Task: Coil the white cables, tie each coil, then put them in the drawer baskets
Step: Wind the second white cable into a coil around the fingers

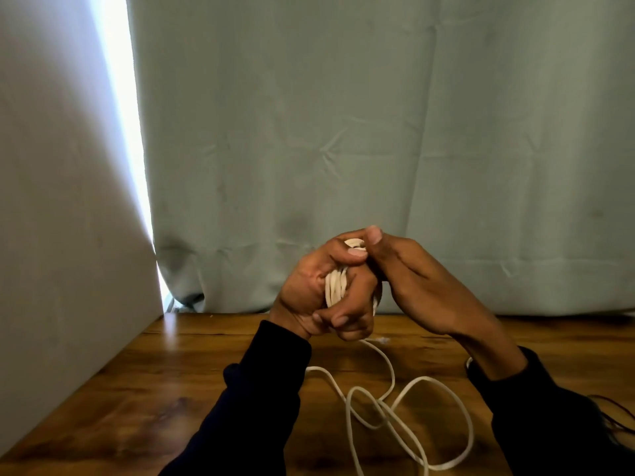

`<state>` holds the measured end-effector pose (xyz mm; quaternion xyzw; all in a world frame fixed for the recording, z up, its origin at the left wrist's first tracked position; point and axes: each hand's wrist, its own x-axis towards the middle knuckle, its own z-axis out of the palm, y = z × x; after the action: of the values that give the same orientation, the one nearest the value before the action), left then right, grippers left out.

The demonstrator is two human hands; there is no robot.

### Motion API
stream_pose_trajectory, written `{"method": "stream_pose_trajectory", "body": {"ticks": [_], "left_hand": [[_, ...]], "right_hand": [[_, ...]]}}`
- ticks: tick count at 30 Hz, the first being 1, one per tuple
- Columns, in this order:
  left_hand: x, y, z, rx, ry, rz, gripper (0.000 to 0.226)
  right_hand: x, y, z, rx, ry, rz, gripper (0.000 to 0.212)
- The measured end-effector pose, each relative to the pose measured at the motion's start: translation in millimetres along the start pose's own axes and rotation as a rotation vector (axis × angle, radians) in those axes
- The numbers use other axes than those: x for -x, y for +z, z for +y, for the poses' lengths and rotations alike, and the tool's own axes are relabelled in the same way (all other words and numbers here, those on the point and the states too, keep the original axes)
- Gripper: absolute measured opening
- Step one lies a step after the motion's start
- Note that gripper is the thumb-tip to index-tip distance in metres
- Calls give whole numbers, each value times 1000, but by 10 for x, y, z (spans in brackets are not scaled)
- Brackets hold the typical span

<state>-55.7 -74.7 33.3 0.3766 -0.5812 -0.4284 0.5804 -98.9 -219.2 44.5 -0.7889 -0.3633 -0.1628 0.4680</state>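
A white cable coil [336, 286] is wound in several turns and held upright above the table. My left hand [309, 290] is closed around the coil, thumb across its top. My right hand [412, 280] presses against the coil's right side, its thumb on the top turns; its fingers are hidden behind the coil. The loose rest of the white cable [395, 407] drops from the coil and lies in open loops on the wooden table [137, 389] between my forearms. No drawer or baskets are in view.
A pale green curtain [378, 132] hangs right behind the table's far edge. A grey panel [62, 201] walls off the left side, with a bright gap of light beside it. Thin dark wires [618, 420] lie at the right edge.
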Motion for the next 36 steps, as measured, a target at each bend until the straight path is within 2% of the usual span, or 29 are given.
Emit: {"method": "stream_pose_trajectory", "body": {"ticks": [5, 8, 15, 23, 25, 32, 36], "left_hand": [[22, 1, -11, -54, 159, -13, 56], [34, 4, -15, -55, 216, -23, 56], [85, -50, -56, -3, 258, 10, 57], [219, -155, -25, -92, 282, 248, 52], [193, -143, 16, -172, 246, 350, 50], [78, -45, 49, -403, 169, 922, 48], [47, -63, 105, -453, 137, 1215, 29]], "right_hand": [[-13, -70, 17, -47, -27, -99, 38], [-12, -113, 28, -81, -18, -95, 38], [-8, -104, 27, -95, 36, 93, 32], [-11, 59, 23, 145, 28, 337, 25], [-16, 67, 24, 167, 27, 366, 24], [-32, 85, 84, 249, 54, 471, 22], [-34, 62, 107, 287, 66, 522, 19]]}}
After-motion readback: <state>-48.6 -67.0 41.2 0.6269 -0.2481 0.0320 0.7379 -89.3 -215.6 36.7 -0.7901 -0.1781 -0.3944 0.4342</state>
